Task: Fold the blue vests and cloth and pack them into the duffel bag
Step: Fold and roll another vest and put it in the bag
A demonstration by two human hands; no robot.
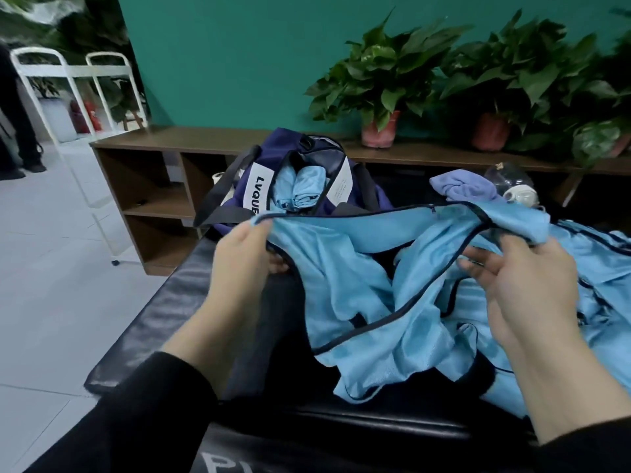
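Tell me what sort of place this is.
Probably an indoor lounge or activity room, not a home. A long low wooden shelf runs along a teal wall with potted plants on it, the floor is pale tile, and the vest is handled over a black padded bench.

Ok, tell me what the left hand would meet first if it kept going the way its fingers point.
Probably the duffel bag. The left hand, gripping the vest, points up and away toward the bag's near side just beyond. Depth is unclear in this single view.
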